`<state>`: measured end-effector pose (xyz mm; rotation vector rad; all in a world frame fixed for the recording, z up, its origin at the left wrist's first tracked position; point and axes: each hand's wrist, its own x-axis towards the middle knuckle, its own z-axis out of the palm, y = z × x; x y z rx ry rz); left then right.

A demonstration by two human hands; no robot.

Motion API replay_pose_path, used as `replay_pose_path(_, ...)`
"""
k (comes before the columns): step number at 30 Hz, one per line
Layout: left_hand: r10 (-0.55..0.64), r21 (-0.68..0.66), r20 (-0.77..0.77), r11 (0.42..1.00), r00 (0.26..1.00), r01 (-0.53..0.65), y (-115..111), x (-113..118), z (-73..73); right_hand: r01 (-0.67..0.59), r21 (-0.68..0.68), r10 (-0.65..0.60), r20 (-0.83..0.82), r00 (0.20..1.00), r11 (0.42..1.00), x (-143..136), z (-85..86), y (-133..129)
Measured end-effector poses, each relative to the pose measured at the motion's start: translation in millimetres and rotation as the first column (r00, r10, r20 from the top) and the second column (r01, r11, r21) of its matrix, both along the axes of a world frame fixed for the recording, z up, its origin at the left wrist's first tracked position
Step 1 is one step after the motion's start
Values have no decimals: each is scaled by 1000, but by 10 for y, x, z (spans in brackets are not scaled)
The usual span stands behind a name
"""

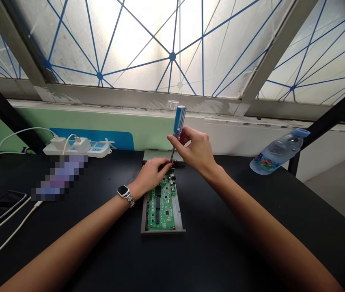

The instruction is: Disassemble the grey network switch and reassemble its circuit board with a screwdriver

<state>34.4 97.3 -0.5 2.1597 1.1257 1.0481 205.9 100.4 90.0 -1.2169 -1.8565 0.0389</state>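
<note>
A green circuit board lies in a shallow grey metal case on the black table. My right hand is closed around the lower handle of a screwdriver with a blue and clear grip. Its shaft points down, slightly tilted, to the far end of the board. My left hand rests over the far left part of the board, thumb and forefinger pinched together at the screwdriver's tip. Whatever lies between those fingertips is too small to make out. Behind the hands sits a flat grey metal piece, partly hidden.
A white power strip with plugs and cables stands at the back left, near a pixelated object and a dark phone-like device. On the right, a water bottle leans against a black frame bar. Windows rise behind.
</note>
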Motion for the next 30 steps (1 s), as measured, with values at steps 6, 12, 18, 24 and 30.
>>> replay_pose_path(6, 20, 31, -63, 999, 998, -18, 5, -5, -10, -342, -151, 307, -216, 927, 927, 96, 0, 95)
replay_pose_path(12, -64, 26, 20, 998, 998, 63, -13, -10, 17, -563, -293, 461, -351, 815, 773, 209, 36, 149)
replay_pose_path(18, -75, 22, 54, 997, 996, 74, 2, -10, 0, -615, -379, 499, -365, 786, 691, 236, 93, 129)
replay_pose_path(24, -50, 0, 117, 999, 992, 51, 9, -3, -37, -126, -65, 117, -128, 985, 990, 52, 35, 14)
replay_pose_path(30, -50, -2, 96, 999, 994, 51, 8, -9, -36, -39, -23, 39, 5, 999, 999, 2, 30, -20)
